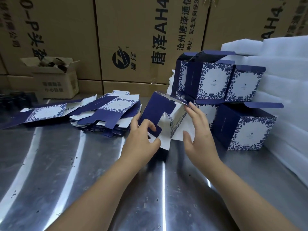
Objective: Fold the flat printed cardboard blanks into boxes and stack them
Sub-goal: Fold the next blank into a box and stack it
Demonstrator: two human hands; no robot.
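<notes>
A half-folded blue and white printed box (166,117) stands on the metal table (83,172) in the middle of the view. My left hand (143,137) pinches one of its dark blue bottom flaps between thumb and fingers. My right hand (198,129) has straight, spread fingers against the box's white inner side. A loose pile of flat blanks (106,114) lies to the left, with one more flat blank (45,112) beside it. Several folded boxes (216,80) are stacked in two layers at the right, lids open, the nearest one (245,127) on the table.
Large brown shipping cartons (133,39) form a wall behind the table. A small open carton (55,77) sits at the back left. White foam sheets (286,90) are piled at the right, behind and beside the stacked boxes.
</notes>
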